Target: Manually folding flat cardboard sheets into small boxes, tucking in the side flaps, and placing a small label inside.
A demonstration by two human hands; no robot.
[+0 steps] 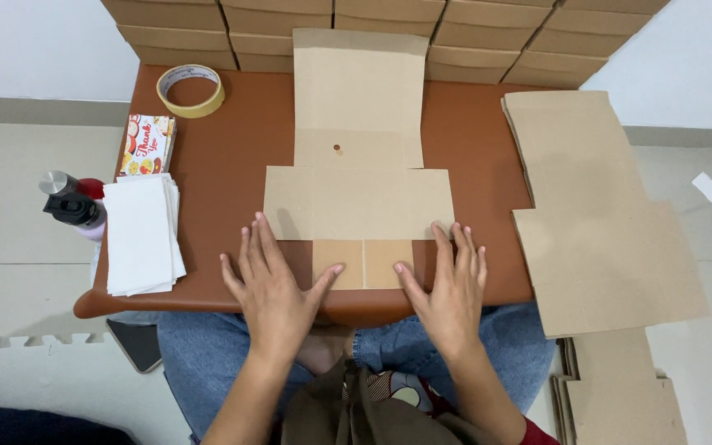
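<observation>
While pressed flat for steadiness, left hand (272, 284) and right hand (448, 290) lie open | thumbs touch unfolded flat brown cardboard box blank (356, 202) | brown surface (224, 177) beneath.

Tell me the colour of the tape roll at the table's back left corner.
The tape roll is pale yellow with a whitish inner core, seen in the head view.

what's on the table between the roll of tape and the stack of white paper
In the head view, a small stack of colourful printed cards lies between the tape roll and the white paper stack, on the brown table.
</observation>
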